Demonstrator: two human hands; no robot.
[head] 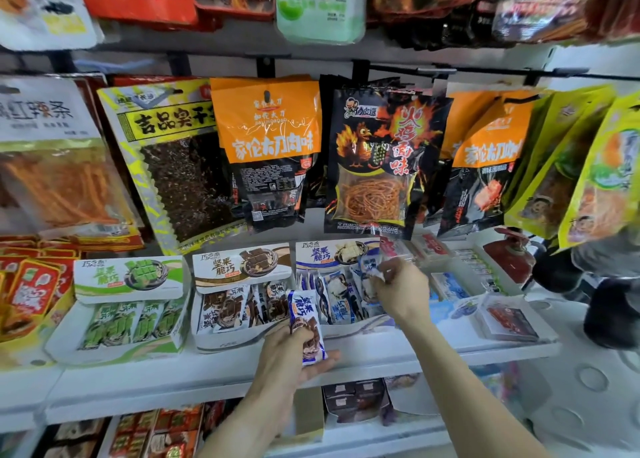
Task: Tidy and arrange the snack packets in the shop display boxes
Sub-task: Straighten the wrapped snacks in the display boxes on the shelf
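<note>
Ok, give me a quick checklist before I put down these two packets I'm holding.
1. Left hand grips its packet firmly: ok.
2. That packet's print: blue-edged wrapper with a brown picture; which box it matches, cannot tell.
3. Right hand pinches a blue packet over the blue box: ok.
4. Room left in the blue box: cannot tell, packets stand crowded.
5. Brown box packets upright: not ok, several lean.
6. Green box row tidy: ok.

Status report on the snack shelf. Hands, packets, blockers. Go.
Left hand holds a blue-and-brown packet in front of the brown box. Right hand pinches a blue packet over the blue box. Nothing blocking either box.
</note>
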